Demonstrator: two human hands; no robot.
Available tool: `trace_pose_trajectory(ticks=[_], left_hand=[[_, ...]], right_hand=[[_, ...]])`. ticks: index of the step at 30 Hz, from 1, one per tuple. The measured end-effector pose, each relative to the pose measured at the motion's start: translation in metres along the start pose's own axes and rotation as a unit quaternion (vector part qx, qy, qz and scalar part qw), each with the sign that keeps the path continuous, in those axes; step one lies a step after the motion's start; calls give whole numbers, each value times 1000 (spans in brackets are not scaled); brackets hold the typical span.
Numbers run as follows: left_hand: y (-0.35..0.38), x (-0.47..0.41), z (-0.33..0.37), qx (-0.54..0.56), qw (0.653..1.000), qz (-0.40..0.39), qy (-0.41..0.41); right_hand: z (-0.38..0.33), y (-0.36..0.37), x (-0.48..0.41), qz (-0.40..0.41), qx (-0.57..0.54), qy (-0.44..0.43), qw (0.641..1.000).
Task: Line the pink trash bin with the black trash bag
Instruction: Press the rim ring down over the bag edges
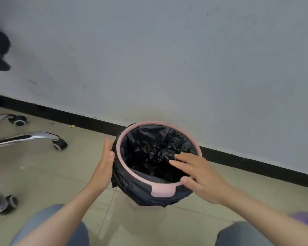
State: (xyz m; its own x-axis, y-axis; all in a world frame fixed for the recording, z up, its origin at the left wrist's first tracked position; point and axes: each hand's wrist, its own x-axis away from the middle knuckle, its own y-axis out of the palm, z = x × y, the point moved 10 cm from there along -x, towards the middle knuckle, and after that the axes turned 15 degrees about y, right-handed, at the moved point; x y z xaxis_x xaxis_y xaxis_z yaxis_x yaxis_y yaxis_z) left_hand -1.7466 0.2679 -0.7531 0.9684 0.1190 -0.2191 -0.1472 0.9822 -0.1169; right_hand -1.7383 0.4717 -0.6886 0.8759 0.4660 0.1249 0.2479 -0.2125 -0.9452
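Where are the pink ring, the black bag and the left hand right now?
pink ring (162, 192): head view, on its near tab over the bag.
black bag (132, 183): head view, on the part folded down outside the bin.
left hand (106, 161): head view, on its back, beside the bin.

Soft even daylight; mild blur, wide-angle edge distortion.

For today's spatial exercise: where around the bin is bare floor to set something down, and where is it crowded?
Bare tiles lie between the chair base and the pink trash bin, and right of it along the black skirting. Crowded: the left hand on the black trash bag, the right hand over the opening.
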Motion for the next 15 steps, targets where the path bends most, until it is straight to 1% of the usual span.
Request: trace_pose_trajectory(ticks=[1, 4, 5, 7, 10, 13, 14, 15], left_hand=[[2, -1, 2, -8, 1000, -14, 3], [9, -3, -2, -25, 999, -39, 12], [9, -3, -3, -41, 998, -46, 23], [11, 0, -9, -98, 992, -68, 35], [12, 6, -17, -173, 982, -72, 26], [16, 5, -14, -215, 974, -63, 44], [18, 4, -15, -220, 972, -69, 39], [19, 0, -15, -230, 970, -73, 35]], right_hand=[[1, 25, 5, -29, 50, 14, 998], [14, 73, 10, -77, 138, 79, 984], [17, 80, 9, -75, 157, 91, 980], [21, 89, 5, -64, 175, 97, 978], [23, 90, 5, -60, 191, 109, 974], [27, 93, 4, -87, 178, 130, 971], [29, 94, 1, -91, 190, 137, 968], [30, 94, -1, -75, 204, 130, 967]])
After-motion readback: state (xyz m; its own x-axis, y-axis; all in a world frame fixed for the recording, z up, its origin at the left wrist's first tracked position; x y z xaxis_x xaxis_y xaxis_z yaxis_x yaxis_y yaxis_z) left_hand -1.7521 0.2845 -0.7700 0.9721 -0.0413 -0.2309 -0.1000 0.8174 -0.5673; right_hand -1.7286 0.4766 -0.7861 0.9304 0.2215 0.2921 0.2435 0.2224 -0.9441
